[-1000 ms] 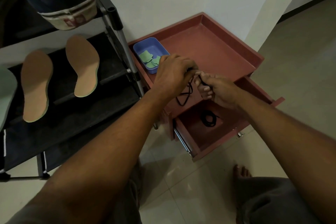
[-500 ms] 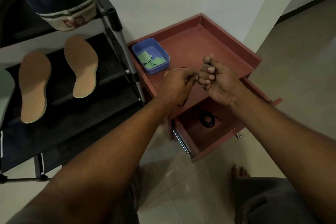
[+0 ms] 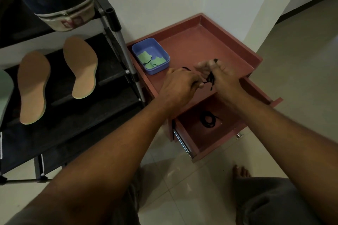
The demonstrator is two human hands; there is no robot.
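Both hands meet above the red-brown cabinet top (image 3: 206,42). My right hand (image 3: 222,76) holds a bunched black shoelace (image 3: 211,79) wound around its fingers, a loop showing at the fingertips. My left hand (image 3: 180,84) pinches the lace's other part, which stretches to the right hand. Below them the drawer (image 3: 204,144) stands pulled out, with a second coiled black shoelace (image 3: 208,119) lying on its floor.
A blue plastic tray (image 3: 161,52) with green paper scraps sits at the cabinet's left rear. A black shoe rack (image 3: 117,23) to the left carries two tan insoles (image 3: 80,65) and a shoe (image 3: 60,0) above. White walls close the corner; my bare foot (image 3: 241,171) rests on the tiled floor.
The hanging loop of lace has been gathered up into the right hand. Both hands moved slightly toward the cabinet's middle and stay close together.
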